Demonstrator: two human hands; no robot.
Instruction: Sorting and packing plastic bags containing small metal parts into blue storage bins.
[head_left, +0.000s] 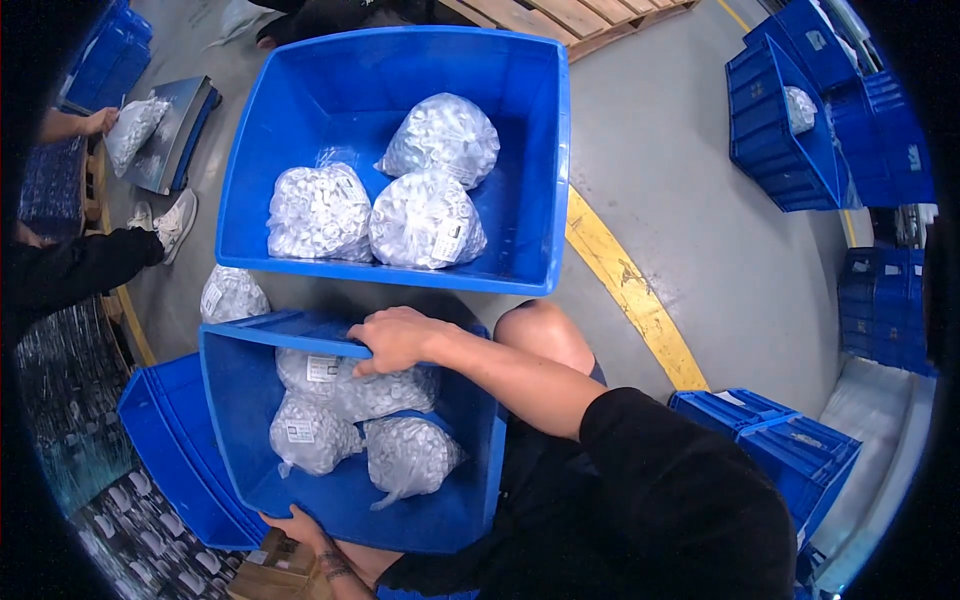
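A blue plastic bin [468, 515] is tilted close in front of me, holding several clear bags of small white parts [413, 455]. My right hand [395, 338] is wrapped over its far rim, thumb on the inner side. At the near left edge, my left hand [297, 530] grips the same bin from below, its fingers partly hidden. Just beyond stands a larger blue bin [562, 150] with three similar bags [319, 212] inside, two of them labelled. Another filled bag [233, 295] sits to the left, between the two bins.
An empty-looking blue bin [180, 450] leans at the left above a cardboard box [275, 570]. Another person's hand [97, 122] holds a bag by a platform scale [175, 140]. Blue crates [775, 440] stand at right; a wooden pallet [590, 20] lies at the back.
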